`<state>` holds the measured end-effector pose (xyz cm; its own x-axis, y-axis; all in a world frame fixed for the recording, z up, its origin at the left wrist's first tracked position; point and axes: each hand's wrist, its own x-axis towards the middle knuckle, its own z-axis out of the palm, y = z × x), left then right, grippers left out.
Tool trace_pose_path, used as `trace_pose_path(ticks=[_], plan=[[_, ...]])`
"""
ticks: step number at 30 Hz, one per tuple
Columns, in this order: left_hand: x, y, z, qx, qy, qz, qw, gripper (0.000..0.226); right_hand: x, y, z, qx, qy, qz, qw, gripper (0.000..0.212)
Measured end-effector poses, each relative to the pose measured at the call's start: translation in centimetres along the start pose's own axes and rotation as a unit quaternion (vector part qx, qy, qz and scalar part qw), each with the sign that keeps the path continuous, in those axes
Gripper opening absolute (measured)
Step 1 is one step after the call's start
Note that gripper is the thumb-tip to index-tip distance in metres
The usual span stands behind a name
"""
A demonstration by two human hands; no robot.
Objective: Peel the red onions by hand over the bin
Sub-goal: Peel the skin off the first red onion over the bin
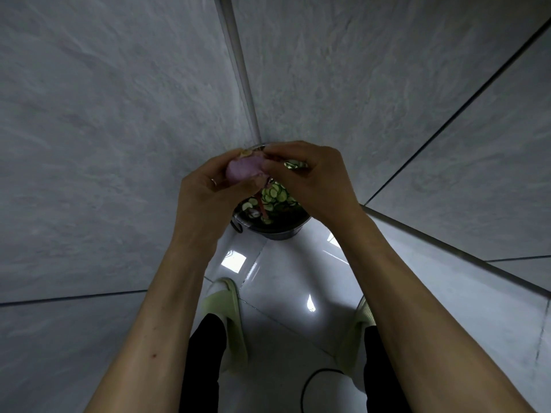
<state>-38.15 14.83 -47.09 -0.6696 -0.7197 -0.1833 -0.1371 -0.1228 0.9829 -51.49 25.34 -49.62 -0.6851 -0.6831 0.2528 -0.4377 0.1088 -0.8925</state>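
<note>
Head view: left hand (208, 192) cradling red onion (243, 171), right hand (310, 177) pinching skin, best stripped downward toward bin (272, 226) directly below grip.

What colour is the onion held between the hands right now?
Pale purple-pink, in the head view: the small round onion, its surface smooth, held above the dark bin.

Grey walls (119, 114) close in on both sides; open space lies above the bin (277, 231) below.
</note>
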Motion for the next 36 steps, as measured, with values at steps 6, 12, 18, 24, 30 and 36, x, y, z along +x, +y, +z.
trace_pose_path(ticks=[6, 12, 18, 24, 30, 36], plan=[[0.0, 0.0, 0.2, 0.054, 0.006, 0.057, 0.997, 0.057, 0.0, 0.1, 0.0, 0.013, 0.051, -0.005, 0.999, 0.012], [0.0, -0.6, 0.4, 0.09, 0.007, 0.091, 0.992, 0.054, -0.1, -0.2, 0.7, -0.06, 0.094, 0.028, 0.993, 0.011], [0.1, -0.9, 0.6, 0.022, 0.015, 0.051, 0.998, 0.064, 0.6, 0.1, 0.3, 0.019, 0.057, 0.126, 0.99, 0.021], [0.5, -1.8, 0.3, 0.041, 0.028, 0.046, 0.998, 0.054, 0.1, -0.3, 0.7, 0.096, 0.009, 0.117, 0.988, 0.024], [0.2, -1.4, 0.4, 0.024, 0.012, 0.044, 0.999, 0.05, 0.4, 0.0, 0.6, 0.049, 0.05, 0.11, 0.991, 0.014], [0.3, -1.5, 0.2, -0.035, 0.047, 0.005, 0.998, 0.039, 0.6, 1.3, 1.0, -0.09, 0.01, 0.109, 0.99, 0.017]])
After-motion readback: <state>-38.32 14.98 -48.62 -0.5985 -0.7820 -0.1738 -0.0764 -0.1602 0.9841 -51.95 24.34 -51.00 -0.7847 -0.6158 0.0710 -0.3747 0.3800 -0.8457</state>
